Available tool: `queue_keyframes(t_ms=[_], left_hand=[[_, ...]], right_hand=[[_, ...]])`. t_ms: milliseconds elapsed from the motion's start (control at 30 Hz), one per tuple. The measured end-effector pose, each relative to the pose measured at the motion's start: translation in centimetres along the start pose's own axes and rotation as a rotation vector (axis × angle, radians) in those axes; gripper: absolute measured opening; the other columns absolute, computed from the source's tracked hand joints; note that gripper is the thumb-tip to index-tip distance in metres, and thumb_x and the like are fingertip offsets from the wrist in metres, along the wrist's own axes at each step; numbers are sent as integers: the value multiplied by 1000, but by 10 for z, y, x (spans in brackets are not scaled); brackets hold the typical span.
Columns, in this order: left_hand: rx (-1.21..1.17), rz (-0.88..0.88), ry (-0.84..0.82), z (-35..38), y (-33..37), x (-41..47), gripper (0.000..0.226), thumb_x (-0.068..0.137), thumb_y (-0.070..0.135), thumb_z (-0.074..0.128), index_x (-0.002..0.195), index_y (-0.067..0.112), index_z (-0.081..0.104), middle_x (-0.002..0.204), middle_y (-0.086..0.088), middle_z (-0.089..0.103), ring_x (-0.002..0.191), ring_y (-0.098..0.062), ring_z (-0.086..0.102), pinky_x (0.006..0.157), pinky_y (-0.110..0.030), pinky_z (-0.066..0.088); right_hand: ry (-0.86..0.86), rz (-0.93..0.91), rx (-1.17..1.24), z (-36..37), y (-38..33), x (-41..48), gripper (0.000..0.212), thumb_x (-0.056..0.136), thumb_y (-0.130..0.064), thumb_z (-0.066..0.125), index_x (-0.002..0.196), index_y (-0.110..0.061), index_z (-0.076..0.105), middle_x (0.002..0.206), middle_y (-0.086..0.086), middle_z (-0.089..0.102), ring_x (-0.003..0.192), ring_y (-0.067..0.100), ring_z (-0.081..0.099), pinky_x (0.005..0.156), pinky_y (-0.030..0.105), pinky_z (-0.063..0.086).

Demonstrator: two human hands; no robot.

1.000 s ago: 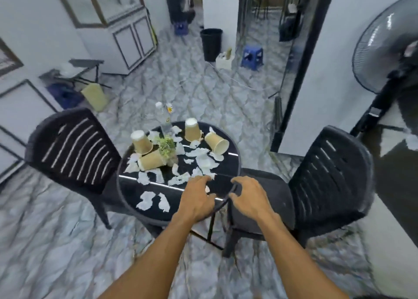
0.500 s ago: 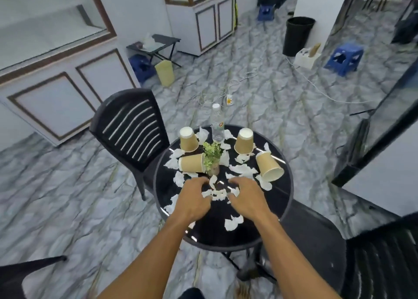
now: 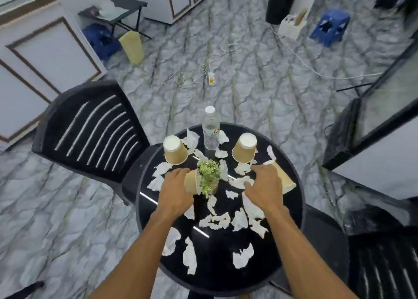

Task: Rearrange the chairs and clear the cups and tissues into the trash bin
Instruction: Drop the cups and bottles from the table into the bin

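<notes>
Head cam, my feed: round black bench [image 3: 226,264] dead centre, littered with torn tissue pieces [image 3: 214,220] over most of the top.

My left hand [image 3: 175,192] is curled round the left tipped cup [image 3: 192,182], a brown paper cup on its side with its mouth against the small green plant [image 3: 209,176] at the bench middle.

My right hand [image 3: 263,188] sits with fingers bent down over tissue scraps, its back against the right tipped cup [image 3: 283,179], which lies on its side near the right rim. I can't tell if it is gripping anything.

Two more paper cups stand upside down: one far-left [image 3: 175,150], one far-right [image 3: 245,148]. A clear water bottle [image 3: 210,129] stands upright between them at the far edge.

A black slatted chair [image 3: 90,129] is just beside the bench on the left, its seat tucked to the rim. A second black chair [image 3: 384,264] is at lower right, partly cut off.

The black trash bin [image 3: 282,2] stands on the marble floor [image 3: 248,77] well away, top of the frame, with a blue stool [image 3: 330,26] near it.
</notes>
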State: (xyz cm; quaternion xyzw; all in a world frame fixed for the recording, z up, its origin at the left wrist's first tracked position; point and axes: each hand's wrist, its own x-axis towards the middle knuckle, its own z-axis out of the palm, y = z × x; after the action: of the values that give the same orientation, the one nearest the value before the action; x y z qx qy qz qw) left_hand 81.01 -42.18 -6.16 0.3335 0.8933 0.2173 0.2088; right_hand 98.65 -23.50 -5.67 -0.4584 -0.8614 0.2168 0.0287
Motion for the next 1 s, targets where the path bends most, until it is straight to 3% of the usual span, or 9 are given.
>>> queue_keyframes(t_ms=[133,267,400,633,800,933,1000], left_hand=[[152,89,-104,8,-12,39,81,65,22,78,140,17,49,135,-1,51,127,-27,44,109,-41,36],[267,135,-181,21,-29,60,71,58,31,74,125,28,51,117,7,57,112,-25,52,95,-42,45],[269,176,-148,30,-35,65,70,53,34,74,119,30,50,107,12,59,103,-20,54,90,-42,47],[220,126,-111,27,-32,55,74,54,38,75,123,31,50,110,11,59,105,-21,55,90,-44,47],[59,-87,99,0,-28,21,68,51,41,78,114,34,54,98,12,65,91,-18,61,74,-40,55],[-261,-165,478,-24,12,-28,76,65,36,89,130,27,51,110,15,56,100,-9,51,87,-31,45],[-340,-106,533,-26,47,-50,87,67,43,88,140,30,42,121,15,50,110,-7,48,92,-29,44]], right_hand=[[64,160,-117,14,31,30,60,74,-35,76,128,-16,57,127,7,59,132,34,39,103,53,41],[24,265,-192,26,49,38,64,68,-31,79,124,-16,52,120,7,57,120,32,45,97,52,42],[54,304,-169,29,50,42,68,62,-17,81,124,-17,51,114,4,57,106,28,53,91,46,48],[32,349,-56,24,60,38,87,59,-19,82,136,-18,41,113,5,57,101,29,56,83,46,51],[101,247,76,4,51,21,78,64,-21,78,133,-19,41,115,1,56,101,27,55,81,45,50],[190,162,324,-29,38,-11,63,66,-30,73,123,-27,46,106,-7,58,94,22,57,77,42,53],[221,115,438,-52,36,-31,59,68,-33,75,120,-30,47,103,-13,54,92,16,54,77,38,50]])
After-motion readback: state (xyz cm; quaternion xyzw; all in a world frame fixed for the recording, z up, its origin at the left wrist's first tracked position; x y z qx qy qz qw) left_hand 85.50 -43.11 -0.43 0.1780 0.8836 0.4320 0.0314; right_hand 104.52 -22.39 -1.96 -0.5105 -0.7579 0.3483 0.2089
